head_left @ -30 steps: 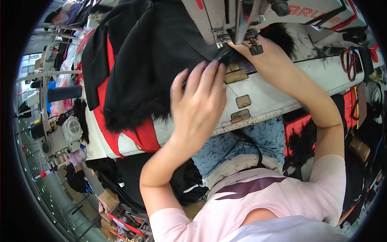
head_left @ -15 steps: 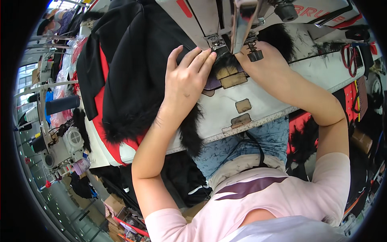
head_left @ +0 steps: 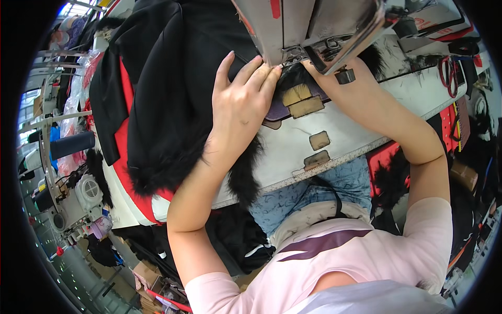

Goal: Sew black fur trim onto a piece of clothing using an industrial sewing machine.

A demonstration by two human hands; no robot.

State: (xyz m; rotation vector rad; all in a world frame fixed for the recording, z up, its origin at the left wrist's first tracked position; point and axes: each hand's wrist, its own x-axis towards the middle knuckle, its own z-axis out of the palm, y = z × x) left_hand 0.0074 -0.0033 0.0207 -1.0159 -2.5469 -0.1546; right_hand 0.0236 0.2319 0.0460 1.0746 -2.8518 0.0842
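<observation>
A black garment (head_left: 172, 99) with red edging (head_left: 123, 149) and black fur trim (head_left: 162, 180) is spread over the left part of the table, its folds running up to the sewing machine (head_left: 298, 26). My left hand (head_left: 241, 107) lies on the black cloth, fingers stretched out and thumb apart, the fingertips just left of the presser foot (head_left: 295, 55). On the other side, my right hand (head_left: 349, 83) reaches in behind the machine head. Its fingers are hidden there, close to dark fur between the two hands. Whether they grip the cloth does not show.
Worn tape patches (head_left: 307, 107) and a ruler strip (head_left: 361, 148) mark the white machine table (head_left: 282, 152). Red-handled scissors (head_left: 449, 76) lie at the right end. Further machinery (head_left: 90, 191) stands at the left, and cardboard boxes (head_left: 146, 272) are at the lower left.
The view has shifted, so the machine head looks larger and further right, while the garment sits slightly further left. Both hands keep nearly the same place by the presser foot.
</observation>
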